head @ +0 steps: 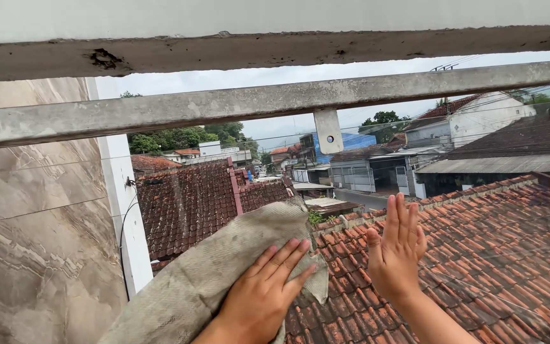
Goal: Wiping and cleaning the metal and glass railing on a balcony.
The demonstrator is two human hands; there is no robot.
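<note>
Low in the middle of the frame, the left hand (259, 296) lies flat with fingers spread on a grey-brown cloth (205, 274), pressing it against a pane of glass (510, 255). The cloth runs from the lower left up toward the centre. Just to its right, the right hand (397, 251) stands upright, open, fingers together and palm against the same pane, holding nothing. A grey metal rail (224, 105) crosses the upper part of the frame, with a small bracket (328, 130) hanging from it. A marbled wall panel (33, 242) fills the left; red tiled roofs (479, 229) lie beyond
</note>
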